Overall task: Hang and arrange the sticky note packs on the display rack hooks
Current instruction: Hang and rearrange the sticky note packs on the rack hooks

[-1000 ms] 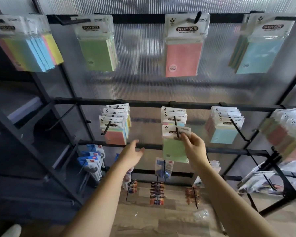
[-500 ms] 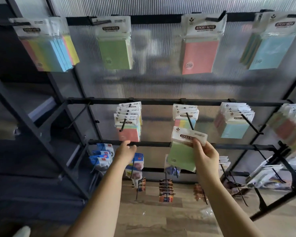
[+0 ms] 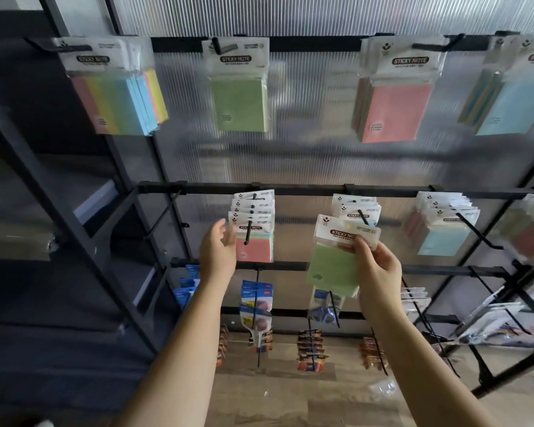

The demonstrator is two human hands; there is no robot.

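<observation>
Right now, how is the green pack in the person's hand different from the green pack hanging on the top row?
The green pack in hand is off any hook, pinched at its white header by the right hand; the top-row green pack hangs on a hook. The held pack tilts, while the top-row one hangs straight. The held pack sits at middle-row level, the other on the highest rail. Both show green notes under a white header reading STICKY NOTE.
</observation>
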